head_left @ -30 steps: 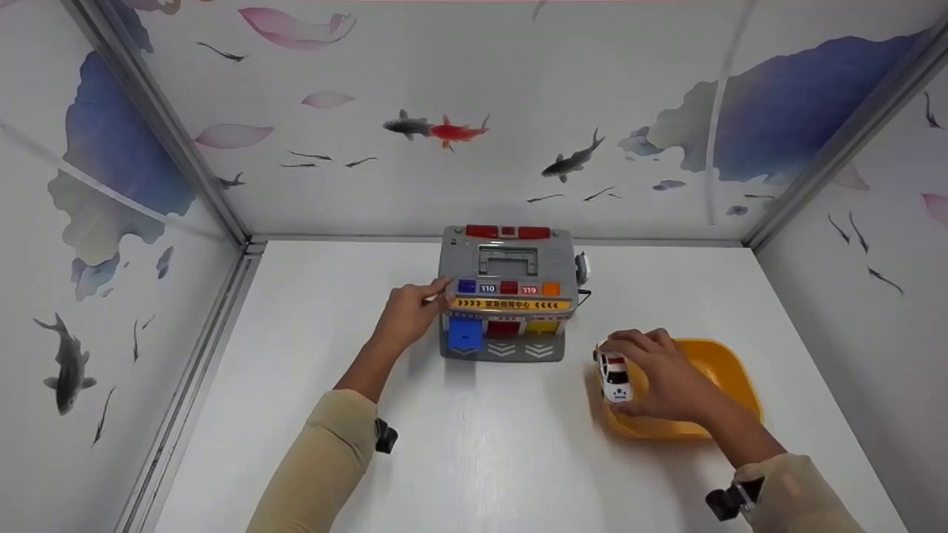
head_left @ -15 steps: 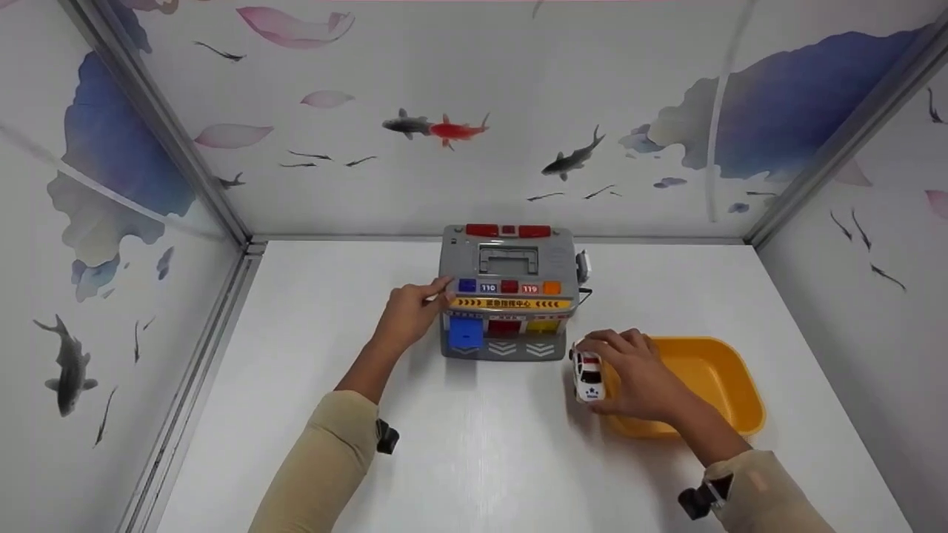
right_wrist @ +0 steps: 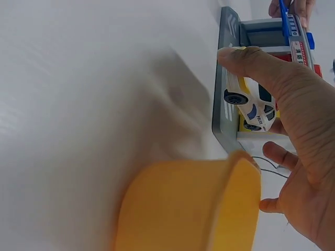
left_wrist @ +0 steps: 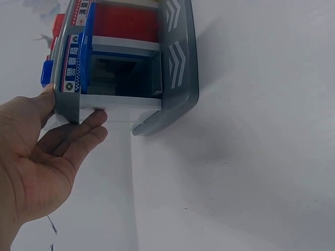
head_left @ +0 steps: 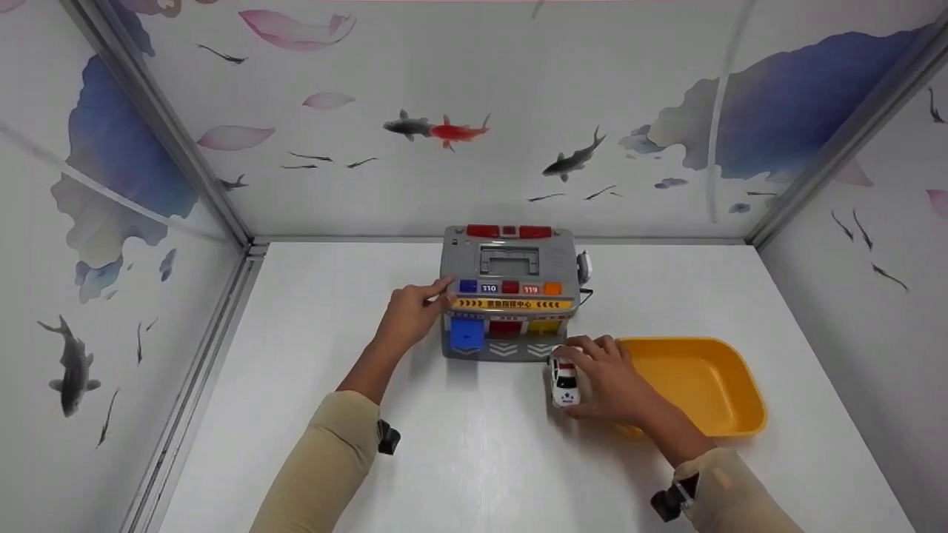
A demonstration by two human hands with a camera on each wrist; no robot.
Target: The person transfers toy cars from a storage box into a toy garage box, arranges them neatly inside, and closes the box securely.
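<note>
A grey toy garage (head_left: 507,296) stands near the back wall, with blue, red and yellow doors along its front. Its blue door (head_left: 466,334) is swung up, and the left wrist view shows a dark bay (left_wrist: 123,76) beneath it. My left hand (head_left: 409,317) grips the garage's front left edge, thumb on top and fingers underneath. In my right hand (head_left: 611,381) a white toy police car (head_left: 565,381) is pinched between thumb and fingers, just off the garage's front right corner. The right wrist view shows the car (right_wrist: 252,102) from its side, with the word POLICE on it.
A yellow plastic basin (head_left: 740,385) sits on the white table (head_left: 459,459), right of the garage and partly behind my right hand. White printed panels (head_left: 503,185) enclose the table at the back and both sides.
My right hand has carried the police car leftward from over the basin's left side to the garage's front right corner. The left hand stays on the garage.
</note>
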